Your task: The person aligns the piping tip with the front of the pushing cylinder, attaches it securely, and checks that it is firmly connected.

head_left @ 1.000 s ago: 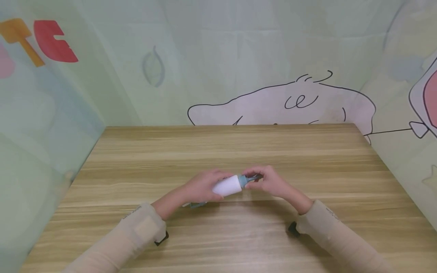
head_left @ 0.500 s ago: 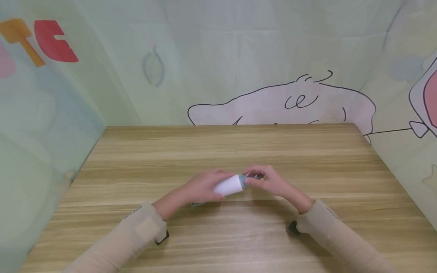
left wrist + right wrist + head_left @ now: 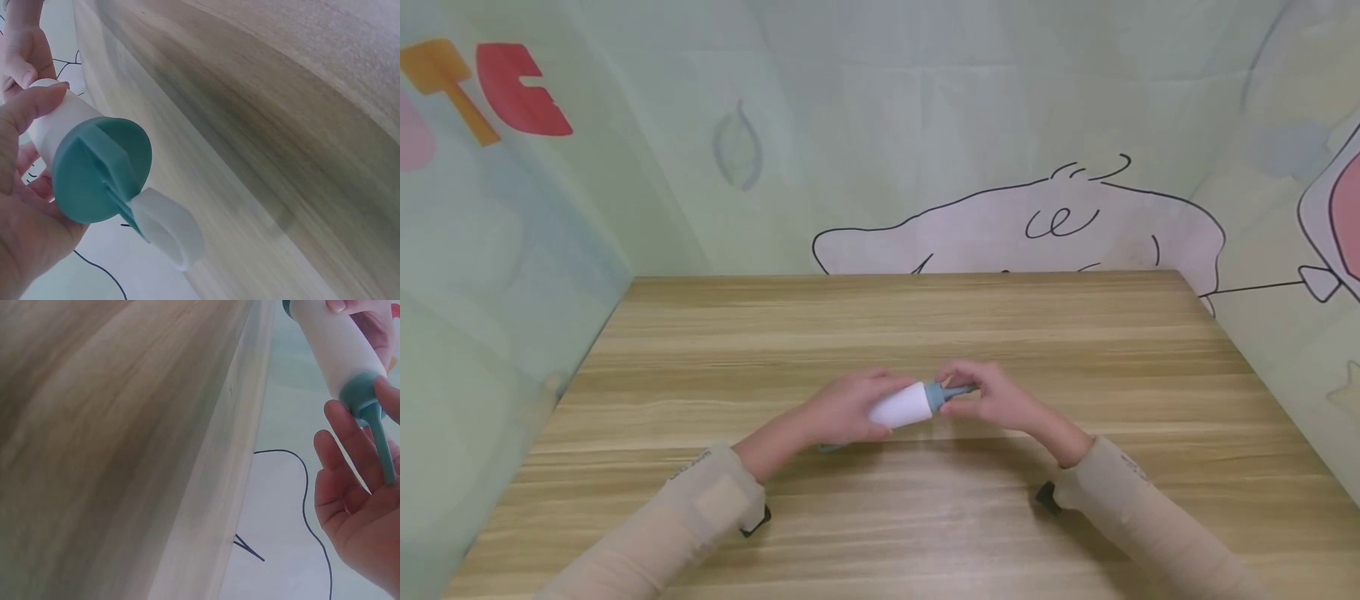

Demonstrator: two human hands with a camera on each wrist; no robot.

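Observation:
A white cylindrical tube [image 3: 901, 406] lies slantwise between both hands, above the table. My left hand [image 3: 850, 408] grips its body, thumb and fingers on either side. At the right end sits a teal collar [image 3: 361, 394] with a long thin nozzle [image 3: 379, 445]. Thumb and fingertips of my right hand [image 3: 988, 400] pinch that collar, while the nozzle points back toward the palm. In the left wrist view, the tube's other end shows a teal disc [image 3: 72, 178] with a raised bar across it. A white ring [image 3: 169, 228] hangs off the disc.
The wood-grain table [image 3: 910, 517] spreads under both arms. Behind it and at its sides hangs a pale printed cloth [image 3: 880, 150] with a cartoon outline and letters. Dark straps [image 3: 756, 522] show beneath the light sleeves.
The right fingers have shifted around the collar, covering the nozzle half a second ago and exposing it again now. The teal end part below the left hand shows less than a second ago.

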